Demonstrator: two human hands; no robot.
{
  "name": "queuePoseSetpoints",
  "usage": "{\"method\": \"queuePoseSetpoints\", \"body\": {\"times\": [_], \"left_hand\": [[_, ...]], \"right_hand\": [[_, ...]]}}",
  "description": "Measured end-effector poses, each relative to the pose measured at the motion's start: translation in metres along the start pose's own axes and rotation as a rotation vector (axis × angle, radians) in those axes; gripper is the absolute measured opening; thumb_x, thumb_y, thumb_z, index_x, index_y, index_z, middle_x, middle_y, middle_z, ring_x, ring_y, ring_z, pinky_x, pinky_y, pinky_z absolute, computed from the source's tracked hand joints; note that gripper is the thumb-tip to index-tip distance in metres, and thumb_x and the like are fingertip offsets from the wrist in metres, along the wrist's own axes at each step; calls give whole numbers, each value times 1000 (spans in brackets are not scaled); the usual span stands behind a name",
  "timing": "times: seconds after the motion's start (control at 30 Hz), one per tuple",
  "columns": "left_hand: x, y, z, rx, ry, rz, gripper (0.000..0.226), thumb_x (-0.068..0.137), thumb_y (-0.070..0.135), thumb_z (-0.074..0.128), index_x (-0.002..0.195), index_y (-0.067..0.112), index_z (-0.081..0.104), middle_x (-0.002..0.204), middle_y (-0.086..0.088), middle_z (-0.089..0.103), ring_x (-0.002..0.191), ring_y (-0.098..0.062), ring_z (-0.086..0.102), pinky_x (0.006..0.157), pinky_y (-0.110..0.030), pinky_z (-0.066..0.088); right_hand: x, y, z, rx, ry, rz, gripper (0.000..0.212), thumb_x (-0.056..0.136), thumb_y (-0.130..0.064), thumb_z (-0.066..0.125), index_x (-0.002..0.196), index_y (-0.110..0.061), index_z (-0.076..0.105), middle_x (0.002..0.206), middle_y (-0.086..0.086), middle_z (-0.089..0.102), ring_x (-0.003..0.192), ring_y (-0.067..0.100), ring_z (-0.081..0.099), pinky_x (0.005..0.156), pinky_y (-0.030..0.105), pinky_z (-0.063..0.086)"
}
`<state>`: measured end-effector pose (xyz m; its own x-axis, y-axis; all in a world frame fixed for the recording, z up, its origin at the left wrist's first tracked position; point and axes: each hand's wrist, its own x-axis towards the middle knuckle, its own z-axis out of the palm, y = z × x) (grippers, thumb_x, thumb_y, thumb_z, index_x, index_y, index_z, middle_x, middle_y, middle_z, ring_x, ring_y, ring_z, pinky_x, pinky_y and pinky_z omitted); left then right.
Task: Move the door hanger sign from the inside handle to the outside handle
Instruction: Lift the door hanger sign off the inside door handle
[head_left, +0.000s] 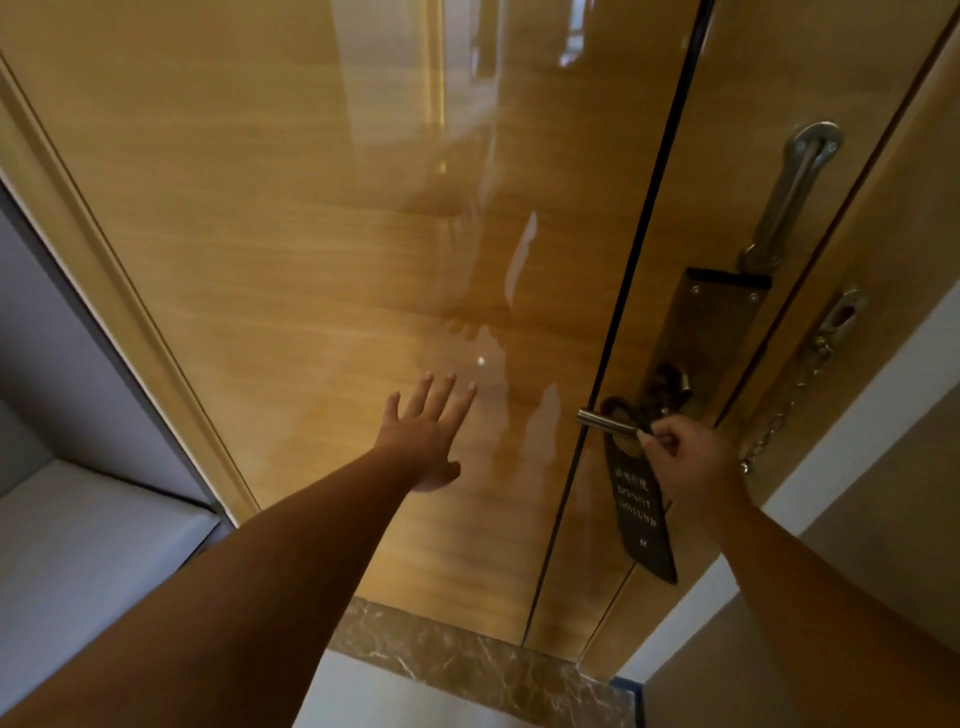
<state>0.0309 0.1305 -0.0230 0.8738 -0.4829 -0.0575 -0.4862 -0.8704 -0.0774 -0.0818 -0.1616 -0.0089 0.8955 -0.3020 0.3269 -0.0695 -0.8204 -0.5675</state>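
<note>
A dark door hanger sign (640, 514) with pale lettering hangs from the silver lever handle (605, 419) on the inside of a glossy wooden door (363, 234). My right hand (688, 457) pinches the sign's upper edge, right beside the handle. My left hand (428, 431) is spread flat, fingers apart, against or just off the door panel to the left of the handle. The door looks closed against its frame; the outside handle is hidden.
A dark lock plate (711, 322) sits above the handle, with a metal swing guard (795, 197) higher up. A security chain (789, 405) hangs on the frame at right. A grey padded bench (78, 545) stands at left. A marble threshold (467, 660) runs below.
</note>
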Motion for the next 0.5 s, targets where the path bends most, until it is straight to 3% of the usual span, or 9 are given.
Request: {"method": "queuePoseSetpoints", "body": {"times": [0.1,0.23,0.4,0.5], "left_hand": [[-4,-10,-2,-26,13,-31,107,86,54,58,144,31,-29,160,-3,-25,144,-29,-22,114,-60,0],[-2,-20,-13,-75,25,-15,101,88,58,53,148,28,-22,160,-4,-22,144,-28,-20,114,-60,0],[28,18,-32,-254,88,156,80,94,62,31,153,21,-3,164,-6,0,148,-25,4,115,-55,16],[58,79,-38,-222,170,317,76,93,64,28,153,20,11,158,-11,26,141,-30,27,108,-50,29]], "right_hand": [[18,-43,26,137,-78,-15,11,87,-22,61,76,-20,60,69,-3,61,65,16,59,57,31,47],[27,-66,42,565,-262,175,10,89,-22,59,80,-24,63,75,-3,63,69,11,59,60,26,46],[11,-34,8,1099,-150,378,23,96,-24,46,79,-18,60,69,-1,63,62,13,61,55,29,50],[-1,-3,-27,1031,-72,445,25,96,-32,43,80,-22,61,70,-6,66,68,15,62,60,33,47]]}}
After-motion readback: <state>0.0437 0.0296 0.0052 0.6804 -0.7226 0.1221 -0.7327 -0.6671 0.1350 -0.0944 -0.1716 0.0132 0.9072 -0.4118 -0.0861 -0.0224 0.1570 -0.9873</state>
